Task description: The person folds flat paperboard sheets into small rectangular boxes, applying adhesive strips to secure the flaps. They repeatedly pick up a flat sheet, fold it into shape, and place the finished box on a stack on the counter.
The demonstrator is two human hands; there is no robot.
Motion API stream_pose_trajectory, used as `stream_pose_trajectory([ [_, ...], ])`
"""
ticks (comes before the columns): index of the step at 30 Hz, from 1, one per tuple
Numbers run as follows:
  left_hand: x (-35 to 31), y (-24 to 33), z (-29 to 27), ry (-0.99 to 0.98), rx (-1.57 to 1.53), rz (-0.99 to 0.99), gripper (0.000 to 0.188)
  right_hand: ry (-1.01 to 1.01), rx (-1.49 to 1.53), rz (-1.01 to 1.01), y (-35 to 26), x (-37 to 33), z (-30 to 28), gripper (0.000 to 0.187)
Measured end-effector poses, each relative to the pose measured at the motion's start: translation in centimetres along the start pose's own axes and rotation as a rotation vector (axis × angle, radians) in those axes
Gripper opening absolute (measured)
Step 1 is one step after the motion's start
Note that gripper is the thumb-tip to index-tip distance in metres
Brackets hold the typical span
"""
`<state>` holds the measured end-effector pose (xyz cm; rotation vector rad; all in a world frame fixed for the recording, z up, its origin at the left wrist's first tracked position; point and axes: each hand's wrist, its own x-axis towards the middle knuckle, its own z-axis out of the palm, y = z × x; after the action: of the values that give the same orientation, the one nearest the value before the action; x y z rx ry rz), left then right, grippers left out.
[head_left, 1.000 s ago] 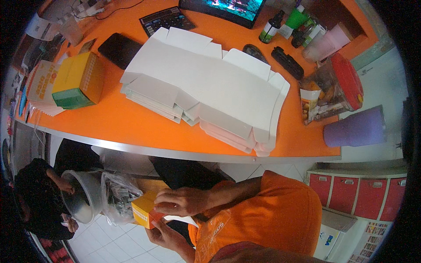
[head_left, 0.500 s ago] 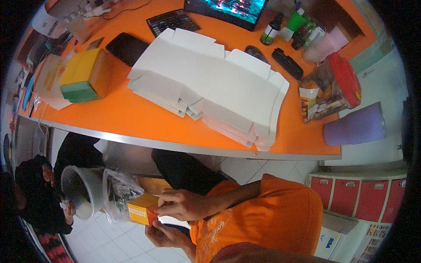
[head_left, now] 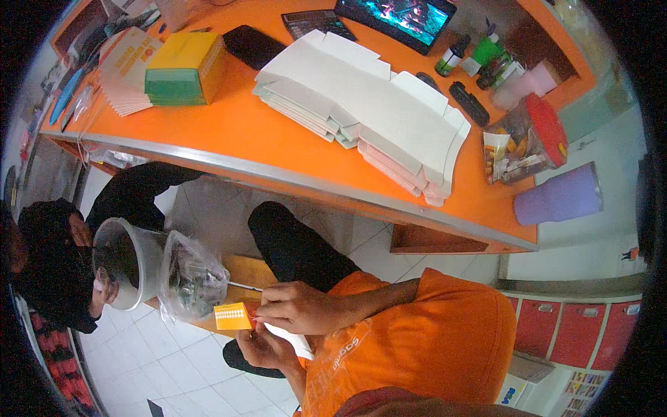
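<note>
A small yellow and red carton [head_left: 234, 317] is in my hands over my lap, its yellow dotted side facing the floor tiles. My left hand [head_left: 260, 347] grips it from below, fingers bent at its lower right corner. Above that, my right hand [head_left: 290, 306] has its fingertips closed on the carton's red end, partly hiding it. Beside my hands, a white sheet or flap [head_left: 292, 338] shows against my orange shirt. A clear plastic bag [head_left: 191, 274] with unclear contents lies next to the carton, on a brown wooden or cardboard surface [head_left: 243, 270].
Flattened white cartons [head_left: 368, 104] are stacked on the orange table [head_left: 208, 135], near a yellow-green box [head_left: 184, 69], a red-lidded jar [head_left: 531, 135] and a purple cup [head_left: 559, 194]. A co-worker in black [head_left: 52, 264] sits at left by a grey bucket [head_left: 128, 260], holding something small and pale.
The view has shifted, so the table contents appear farther right and higher. The carton has turned slightly in my hands; both hands keep hold of it. The co-worker's hand now overlaps the bucket.
</note>
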<state>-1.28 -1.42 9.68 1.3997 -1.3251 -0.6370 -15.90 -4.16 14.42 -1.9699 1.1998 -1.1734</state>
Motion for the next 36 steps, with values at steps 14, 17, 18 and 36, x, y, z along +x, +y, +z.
stream_pose_trajectory([
  [14, 0.0, 0.0, -0.3, -0.037, -0.123, -0.123, 0.017, 0.023, -0.106, 0.015, 0.4, -0.2, 1.1, 0.014],
  [17, 0.4, 0.5, 0.0, -0.047, -0.134, -0.135, 0.017, -0.005, -0.067, 0.010, 0.6, 0.1, 1.0, 0.015],
  [18, 0.6, 0.6, 0.1, -0.048, -0.150, -0.140, 0.017, -0.028, 0.008, 0.074, 0.9, 0.0, 1.1, 0.015],
  [36, 0.8, 1.7, 0.5, -0.077, -0.114, -0.165, 0.014, -0.033, 0.044, 0.123, 2.1, -0.6, 0.8, 0.016],
])
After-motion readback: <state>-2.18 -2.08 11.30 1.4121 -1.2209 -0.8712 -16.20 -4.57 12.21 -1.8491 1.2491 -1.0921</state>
